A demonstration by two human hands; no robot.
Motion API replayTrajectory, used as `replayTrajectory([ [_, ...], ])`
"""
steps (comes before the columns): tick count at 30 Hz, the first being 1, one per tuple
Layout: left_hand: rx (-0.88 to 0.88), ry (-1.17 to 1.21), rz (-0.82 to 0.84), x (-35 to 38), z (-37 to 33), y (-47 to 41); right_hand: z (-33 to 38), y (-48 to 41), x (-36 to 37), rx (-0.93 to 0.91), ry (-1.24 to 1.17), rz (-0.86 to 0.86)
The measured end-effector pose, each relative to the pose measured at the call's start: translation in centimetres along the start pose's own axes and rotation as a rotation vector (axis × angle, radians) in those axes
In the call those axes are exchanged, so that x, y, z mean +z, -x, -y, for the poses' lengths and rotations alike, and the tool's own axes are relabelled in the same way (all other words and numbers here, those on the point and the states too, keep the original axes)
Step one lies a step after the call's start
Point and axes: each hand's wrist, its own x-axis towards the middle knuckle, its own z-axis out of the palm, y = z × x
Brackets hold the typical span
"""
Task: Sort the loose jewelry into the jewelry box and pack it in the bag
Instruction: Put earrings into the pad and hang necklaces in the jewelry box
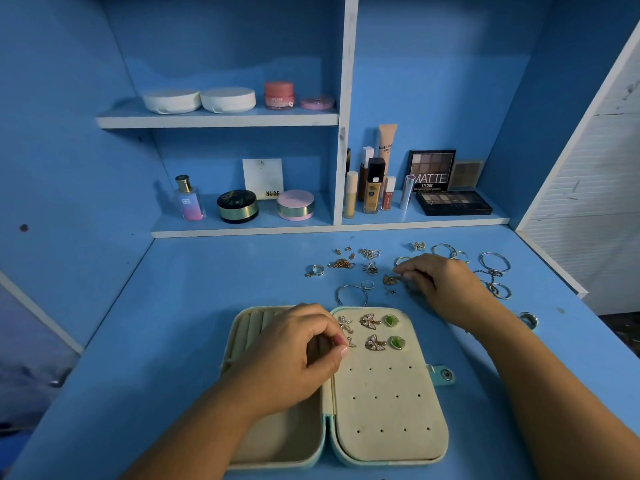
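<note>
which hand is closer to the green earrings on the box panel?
Left. The left hand pinches at the earring panel of the jewelry box, just left of the green earrings. The right hand is farther up the desk, fingers at a gold piece in the loose jewelry.

Hands (304, 355) over open jewelry box (388, 403) (right hand (440, 285) among loose jewelry (370, 268)).

My pale blue jewelry box (440, 441) lying open flat on the desk, cream lining, ring rolls (256, 323) in its left half, six earrings (375, 332) pinned on the perforated right panel, loose jewelry (349, 264) scattered well behind it, rings, chains, bangles (495, 261)
</note>
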Motion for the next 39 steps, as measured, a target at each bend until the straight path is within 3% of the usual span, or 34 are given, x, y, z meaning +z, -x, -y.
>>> replayTrajectory([
  [20,-0.01,-0.008,-0.015,0.3,-0.2,0.4,0.9,-0.4,1.9,-0.174,0.185,0.078],
  [25,-0.012,-0.044,-0.013,0.3,-0.4,0.5,1.5,-0.2,2.1,-0.109,0.246,0.141],
  [32,0.028,-0.16,0.068,-0.3,-1.2,0.1,4.9,4.1,-1.1,0.087,0.009,0.204],
  [39,0.171,-0.266,0.104,1.5,-3.5,-0.4,6.3,4.8,-0.4,0.167,-0.032,0.11],
])
